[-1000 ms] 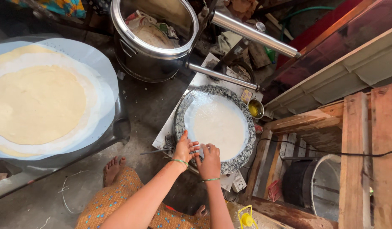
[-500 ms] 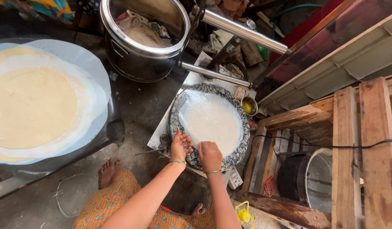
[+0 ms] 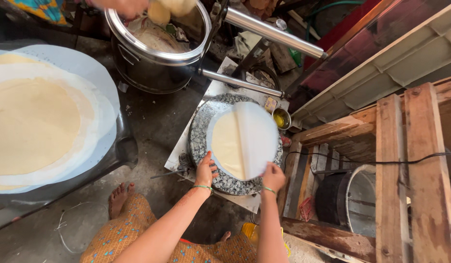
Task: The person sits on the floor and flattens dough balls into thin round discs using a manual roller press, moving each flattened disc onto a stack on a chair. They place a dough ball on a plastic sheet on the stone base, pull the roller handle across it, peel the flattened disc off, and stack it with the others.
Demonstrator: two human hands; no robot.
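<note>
Seen from overhead, a person seated on a grey concrete floor [image 3: 152, 126] works at a round speckled stone slab [image 3: 202, 132] set on a white square base [image 3: 179, 157]. On the slab lies a thin pale flattened dough round [image 3: 229, 143], partly uncovered, with a translucent white round plastic sheet [image 3: 257, 136] folded back across its right half. The left hand [image 3: 205, 170], a green bangle at the wrist, rests fingers spread on the near left edge of the slab, touching the rim of the dough round. The right hand [image 3: 273, 176], also bangled, pinches the near right edge of the plastic sheet between closed fingers. The two hands are apart, one on either side of the slab's near edge. Just beyond the slab's right side stands a small steel cup of yellow oil [image 3: 280, 119]. Two long steel lever bars [image 3: 274, 33] cross above the slab. At upper left sits a large steel pot [image 3: 152, 61], over which another person's hand [image 3: 123, 6] holds pale dough balls [image 3: 168, 8]. At far left a stack of flattened dough rounds on white sheets [image 3: 38, 122] rests on a dark tray. Rough wooden planks [image 3: 411, 165] fill the right side
</note>
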